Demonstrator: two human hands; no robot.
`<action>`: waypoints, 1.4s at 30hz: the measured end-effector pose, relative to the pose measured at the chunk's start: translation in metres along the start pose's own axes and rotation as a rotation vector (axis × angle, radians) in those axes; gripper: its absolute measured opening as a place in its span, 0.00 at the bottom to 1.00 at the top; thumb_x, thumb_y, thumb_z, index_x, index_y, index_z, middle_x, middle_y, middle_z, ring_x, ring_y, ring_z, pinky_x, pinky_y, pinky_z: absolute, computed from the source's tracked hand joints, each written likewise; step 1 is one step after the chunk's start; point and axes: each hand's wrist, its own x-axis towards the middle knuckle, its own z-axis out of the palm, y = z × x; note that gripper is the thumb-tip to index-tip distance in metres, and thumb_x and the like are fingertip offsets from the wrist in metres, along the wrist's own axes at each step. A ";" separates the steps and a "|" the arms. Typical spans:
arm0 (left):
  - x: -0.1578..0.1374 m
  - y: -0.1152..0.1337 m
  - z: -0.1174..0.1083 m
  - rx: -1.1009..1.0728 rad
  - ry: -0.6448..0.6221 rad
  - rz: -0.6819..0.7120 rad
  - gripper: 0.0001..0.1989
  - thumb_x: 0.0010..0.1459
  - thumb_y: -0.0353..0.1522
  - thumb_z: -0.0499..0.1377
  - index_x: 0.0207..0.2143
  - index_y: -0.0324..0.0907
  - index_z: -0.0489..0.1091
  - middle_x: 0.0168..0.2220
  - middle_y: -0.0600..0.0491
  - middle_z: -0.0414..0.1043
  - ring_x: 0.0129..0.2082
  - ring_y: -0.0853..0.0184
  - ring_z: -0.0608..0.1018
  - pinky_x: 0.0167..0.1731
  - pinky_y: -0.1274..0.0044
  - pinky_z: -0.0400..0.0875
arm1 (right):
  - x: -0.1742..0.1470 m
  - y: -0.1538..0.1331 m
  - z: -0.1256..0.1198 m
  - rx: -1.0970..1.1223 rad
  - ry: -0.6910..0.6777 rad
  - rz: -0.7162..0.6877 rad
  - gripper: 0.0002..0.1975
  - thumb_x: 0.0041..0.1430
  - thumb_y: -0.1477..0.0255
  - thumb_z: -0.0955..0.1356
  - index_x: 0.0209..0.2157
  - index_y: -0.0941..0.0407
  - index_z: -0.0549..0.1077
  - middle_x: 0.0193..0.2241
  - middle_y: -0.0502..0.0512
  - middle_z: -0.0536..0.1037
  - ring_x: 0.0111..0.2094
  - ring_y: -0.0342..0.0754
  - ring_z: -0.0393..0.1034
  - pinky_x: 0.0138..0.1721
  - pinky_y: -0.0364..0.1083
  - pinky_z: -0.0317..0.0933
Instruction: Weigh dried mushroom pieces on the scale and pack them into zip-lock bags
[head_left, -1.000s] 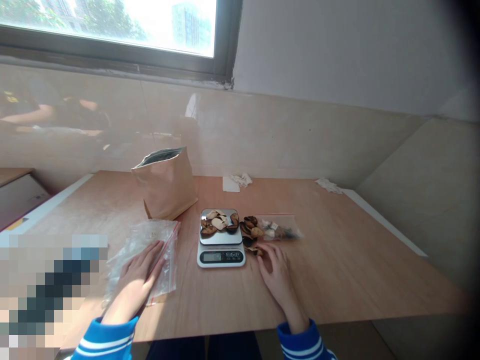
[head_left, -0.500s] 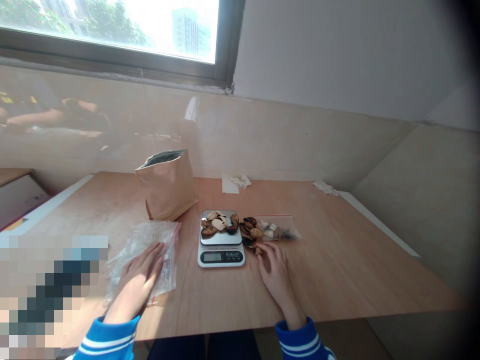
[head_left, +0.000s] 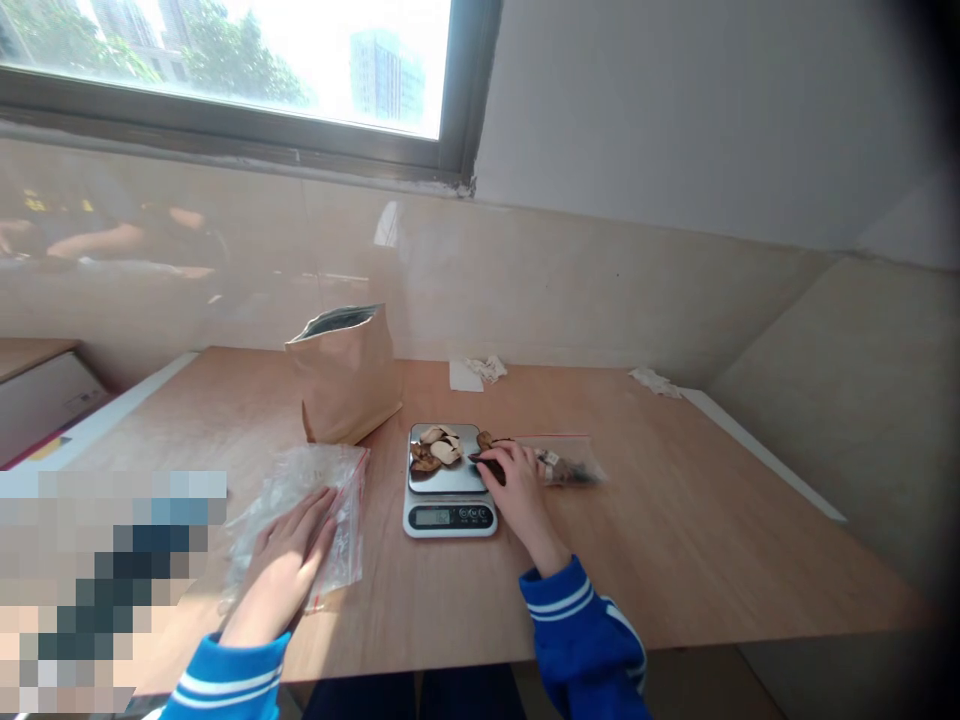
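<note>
My left hand (head_left: 283,565) lies flat, fingers stretched out, on a stack of clear zip bags (head_left: 341,540). My right hand (head_left: 519,492) reaches to the right edge of a digital kitchen scale (head_left: 450,505), its fingers closed on a dark dried slice (head_left: 491,466). On the scale's shiny plate rest several pale dried slices (head_left: 445,450) and a brown curled slice (head_left: 424,461). Under and behind the right fingers are more brown dried slices (head_left: 491,440), mostly hidden. The scale's display is lit, but its digits are too small to read.
An open brown paper pouch (head_left: 349,375) stands behind the bags. A filled clear zip bag (head_left: 570,465) lies right of the scale. White paper (head_left: 466,376) and crumpled tissue (head_left: 656,382) lie along the back of the wooden table (head_left: 675,540). A box (head_left: 49,405) is far left.
My right hand has moved up and left to the scale's edge and taken hold of a dark slice. The dark slices on the plate's right side are gone. My left hand stays on the bags.
</note>
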 end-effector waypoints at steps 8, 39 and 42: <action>0.002 0.000 0.000 0.006 0.012 -0.001 0.27 0.65 0.43 0.37 0.61 0.47 0.60 0.62 0.52 0.62 0.63 0.65 0.61 0.59 0.67 0.56 | -0.040 0.071 -0.036 -0.049 0.104 0.099 0.15 0.63 0.66 0.60 0.46 0.54 0.73 0.46 0.60 0.75 0.46 0.56 0.65 0.46 0.56 0.56; 0.000 -0.001 0.002 -0.007 -0.018 -0.017 0.27 0.65 0.44 0.37 0.61 0.50 0.59 0.63 0.54 0.60 0.64 0.65 0.60 0.60 0.66 0.55 | -0.036 -0.012 -0.008 0.343 0.091 0.116 0.14 0.65 0.68 0.60 0.49 0.55 0.68 0.42 0.60 0.75 0.44 0.52 0.68 0.48 0.53 0.61; 0.001 0.000 0.001 -0.009 -0.020 -0.020 0.27 0.65 0.45 0.37 0.61 0.49 0.59 0.63 0.54 0.60 0.64 0.65 0.60 0.60 0.67 0.55 | -0.062 0.005 -0.015 0.297 0.111 0.136 0.12 0.65 0.70 0.59 0.46 0.55 0.70 0.43 0.60 0.73 0.47 0.53 0.67 0.50 0.54 0.61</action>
